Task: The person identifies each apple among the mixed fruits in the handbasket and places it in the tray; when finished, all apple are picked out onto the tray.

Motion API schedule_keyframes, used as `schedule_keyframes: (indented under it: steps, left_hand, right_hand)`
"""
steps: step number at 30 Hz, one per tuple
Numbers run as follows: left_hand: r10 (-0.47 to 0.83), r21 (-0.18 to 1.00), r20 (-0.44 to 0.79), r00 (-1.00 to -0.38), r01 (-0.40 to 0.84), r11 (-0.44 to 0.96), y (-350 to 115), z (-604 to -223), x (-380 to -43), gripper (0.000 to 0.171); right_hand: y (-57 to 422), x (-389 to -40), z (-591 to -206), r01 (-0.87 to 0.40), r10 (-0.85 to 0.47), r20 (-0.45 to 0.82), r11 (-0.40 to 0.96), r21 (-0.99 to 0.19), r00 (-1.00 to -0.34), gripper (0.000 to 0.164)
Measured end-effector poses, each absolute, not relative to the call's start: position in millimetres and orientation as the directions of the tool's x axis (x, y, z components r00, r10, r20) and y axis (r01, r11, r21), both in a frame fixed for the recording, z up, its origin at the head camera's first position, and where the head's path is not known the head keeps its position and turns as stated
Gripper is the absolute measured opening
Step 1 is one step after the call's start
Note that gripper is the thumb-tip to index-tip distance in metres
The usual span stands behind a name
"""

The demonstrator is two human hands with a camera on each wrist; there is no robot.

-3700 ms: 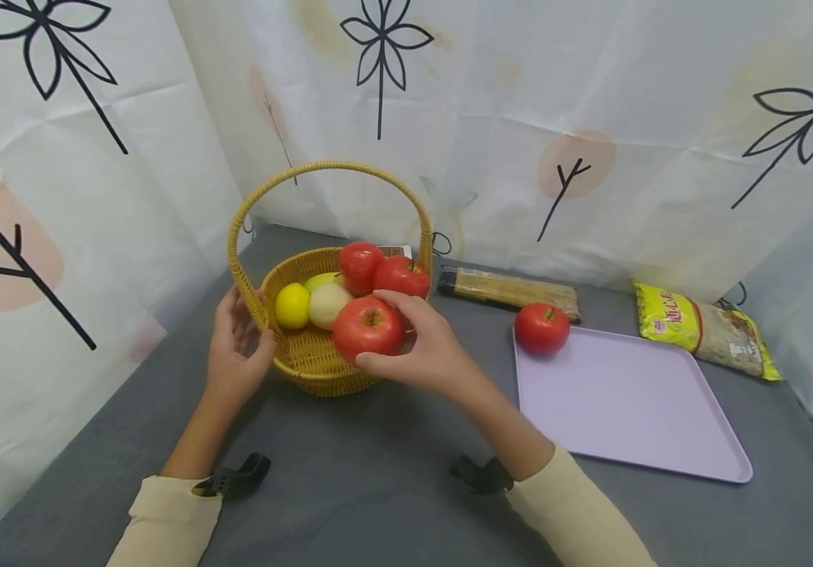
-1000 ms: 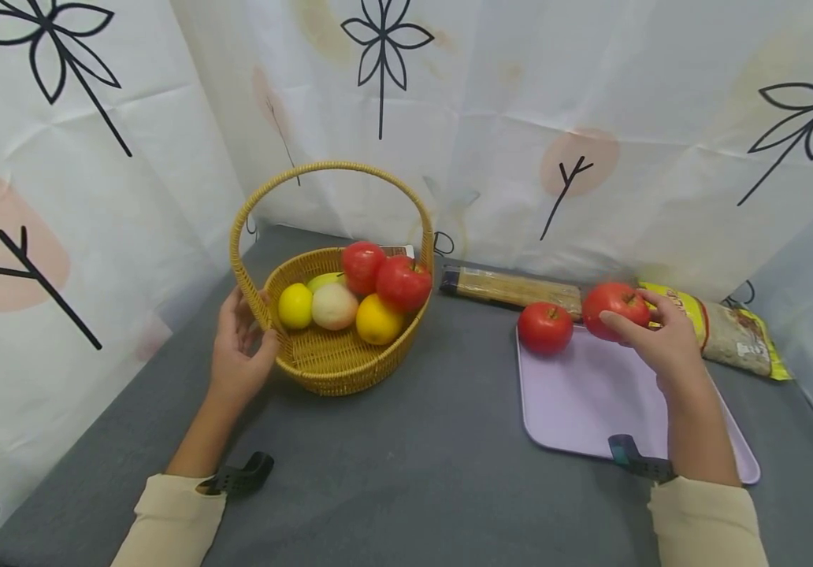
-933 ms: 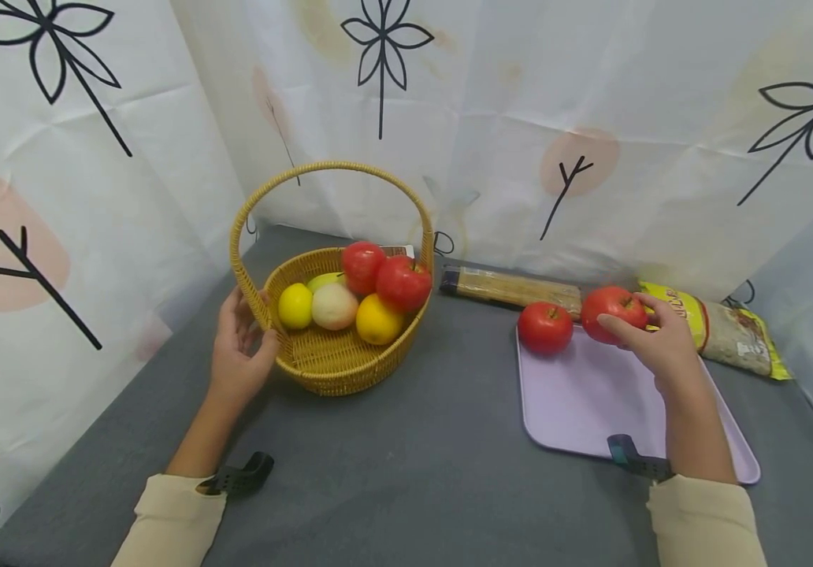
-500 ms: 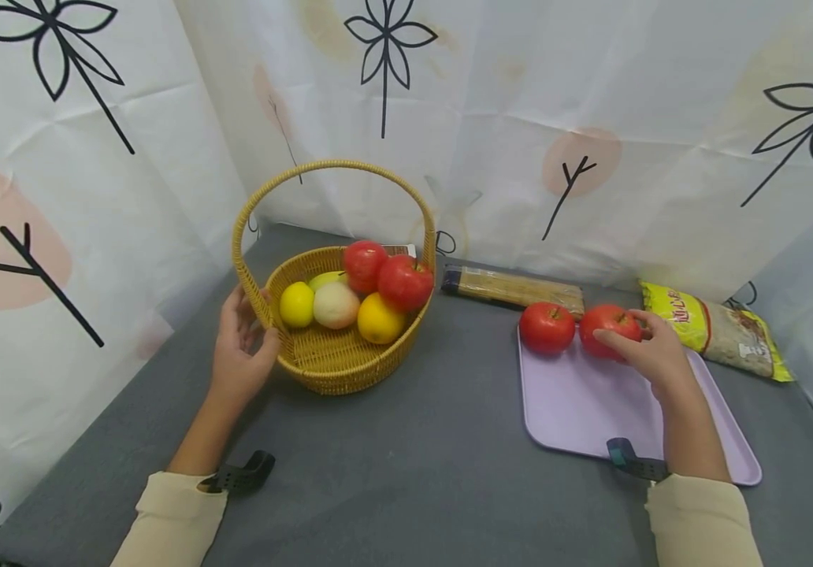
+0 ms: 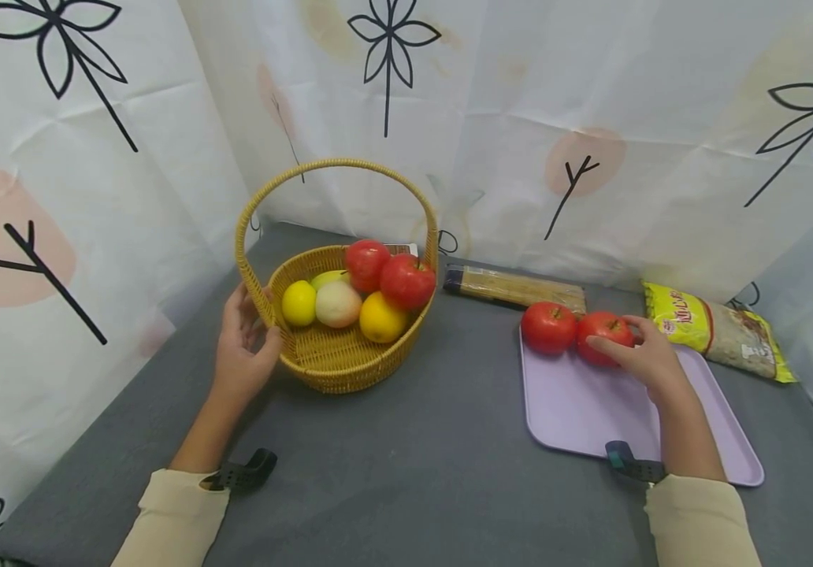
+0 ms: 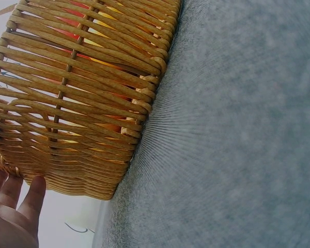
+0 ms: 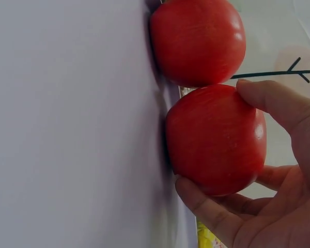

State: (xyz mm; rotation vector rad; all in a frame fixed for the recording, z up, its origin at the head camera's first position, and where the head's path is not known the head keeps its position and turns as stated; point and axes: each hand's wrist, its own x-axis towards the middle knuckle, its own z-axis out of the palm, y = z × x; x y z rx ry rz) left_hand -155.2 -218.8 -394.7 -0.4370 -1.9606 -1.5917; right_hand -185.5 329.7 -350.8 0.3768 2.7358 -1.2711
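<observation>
My right hand [image 5: 651, 354] holds a red apple [image 7: 217, 139] between thumb and fingers, down on the back of a lilac tray [image 5: 591, 429]. That apple touches a second red apple [image 5: 548, 327] at the tray's back left corner. On the left, my left hand [image 5: 245, 350] grips the side of a yellow wicker basket [image 5: 335, 382] where its handle meets the rim. Fingertips on the weave show in the left wrist view. Inside lie two red apples [image 5: 407, 282], an orange-yellow fruit [image 5: 382, 318], a pale round fruit [image 5: 338, 305], a yellow lemon-like fruit [image 5: 298, 304] and a partly hidden yellow-green fruit.
Behind the tray lies a long pack of thin tan sticks [image 5: 516, 287]. A yellow printed bag [image 5: 718, 327] is at the back right. A small flat box [image 5: 402, 249] shows partly behind the basket. Grey cloth covers the table [image 5: 421, 472]; a patterned curtain hangs behind.
The right hand has carried the apple from the basket to the tray, lowered it and moved it left against the other apple. The left hand has stayed at the basket.
</observation>
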Motion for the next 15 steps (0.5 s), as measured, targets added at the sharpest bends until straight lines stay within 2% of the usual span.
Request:
schedule_keyframes:
  steps: [10,15]
  left_hand:
    - [-0.106,0.782,0.606,-0.788,0.566,0.262,-210.7,-381.8,-146.9,0.076]
    - [-0.110,0.786,0.603,-0.790,0.566,0.248,-214.5,-387.9,-150.2,0.078]
  right_hand:
    - [330.4,-184.2,-351.9,0.263,0.165,-0.205,0.620,-0.739,-0.965,0.103]
    - [330.1,-183.5,-349.9,0.268,0.147,-0.226,0.628,-0.731,-0.963,0.103]
